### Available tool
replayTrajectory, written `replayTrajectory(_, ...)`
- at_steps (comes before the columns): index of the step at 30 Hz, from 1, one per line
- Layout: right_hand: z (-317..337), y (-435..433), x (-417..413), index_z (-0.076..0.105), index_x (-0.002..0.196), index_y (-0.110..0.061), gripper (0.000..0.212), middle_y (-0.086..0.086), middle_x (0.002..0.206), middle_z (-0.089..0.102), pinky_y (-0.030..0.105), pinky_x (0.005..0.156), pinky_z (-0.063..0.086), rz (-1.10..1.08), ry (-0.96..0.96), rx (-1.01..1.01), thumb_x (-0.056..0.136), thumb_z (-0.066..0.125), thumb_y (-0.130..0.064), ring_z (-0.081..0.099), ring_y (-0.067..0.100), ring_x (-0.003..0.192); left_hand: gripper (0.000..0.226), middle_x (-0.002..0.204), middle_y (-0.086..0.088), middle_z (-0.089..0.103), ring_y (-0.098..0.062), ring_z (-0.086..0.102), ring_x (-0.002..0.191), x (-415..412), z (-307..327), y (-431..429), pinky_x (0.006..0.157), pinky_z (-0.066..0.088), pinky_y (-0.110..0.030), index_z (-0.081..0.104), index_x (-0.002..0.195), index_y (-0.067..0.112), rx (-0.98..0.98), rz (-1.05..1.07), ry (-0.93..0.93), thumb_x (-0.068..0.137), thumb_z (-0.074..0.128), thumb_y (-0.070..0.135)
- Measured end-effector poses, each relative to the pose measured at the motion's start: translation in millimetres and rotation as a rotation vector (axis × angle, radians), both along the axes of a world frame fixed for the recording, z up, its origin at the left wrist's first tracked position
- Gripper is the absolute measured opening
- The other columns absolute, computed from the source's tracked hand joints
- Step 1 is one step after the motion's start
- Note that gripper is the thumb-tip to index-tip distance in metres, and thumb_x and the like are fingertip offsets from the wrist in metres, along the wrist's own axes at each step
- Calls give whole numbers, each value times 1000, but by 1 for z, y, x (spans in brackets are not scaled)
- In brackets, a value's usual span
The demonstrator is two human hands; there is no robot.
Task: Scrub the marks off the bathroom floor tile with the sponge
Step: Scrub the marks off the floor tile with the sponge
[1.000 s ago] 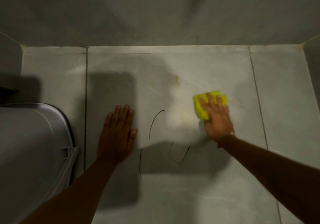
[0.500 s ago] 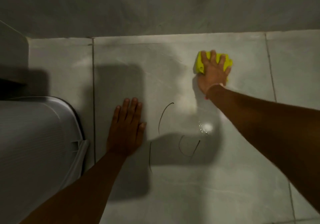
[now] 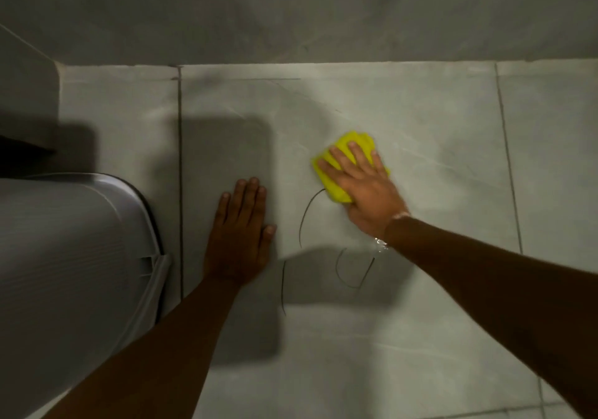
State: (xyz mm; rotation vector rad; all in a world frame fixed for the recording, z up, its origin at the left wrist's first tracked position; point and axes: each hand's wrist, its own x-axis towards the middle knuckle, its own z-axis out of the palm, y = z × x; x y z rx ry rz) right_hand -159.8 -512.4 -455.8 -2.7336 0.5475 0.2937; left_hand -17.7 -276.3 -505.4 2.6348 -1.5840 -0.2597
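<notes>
My right hand [image 3: 362,189] presses a yellow sponge [image 3: 336,160] flat on the grey floor tile [image 3: 420,147], fingers spread over it. The sponge's near corner touches the top end of a curved dark mark [image 3: 305,216]. A straight dark line [image 3: 283,287] and a U-shaped mark [image 3: 352,273] lie nearer to me, uncovered. My left hand [image 3: 241,237] rests palm down on the same tile, left of the marks, holding nothing. A small wet glint [image 3: 380,244] shows beside my right wrist.
A white toilet [image 3: 71,257] fills the left side, close to my left forearm. The grey wall [image 3: 291,14] meets the floor just beyond the sponge. Grout lines [image 3: 180,176] bound the tile on both sides.
My right hand has drawn the sponge back from near the wall toward me and slightly left, down to the top of the curved mark. My left hand stays planted.
</notes>
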Motion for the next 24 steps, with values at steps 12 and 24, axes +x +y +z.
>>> replayTrajectory(12, -8, 36, -48, 21, 151, -39, 90, -2, 164, 19, 58, 121, 8, 25, 4, -33, 68, 50, -21, 6, 32, 152, 67, 166, -13, 20, -30, 15, 155, 0, 3, 2, 126, 13, -50, 22, 156, 7, -19, -11, 32, 98, 33, 38)
replayTrajectory(24, -6, 59, -32, 27, 149, -39, 88, -1, 163, 22, 57, 121, 6, -417, 47, -47, 70, 59, -18, 7, 33, 152, 66, 165, -15, 24, -31, 19, 154, 9, 10, 4, 125, 16, -47, 25, 155, 6, 6, -99, 15, 99, 31, 40)
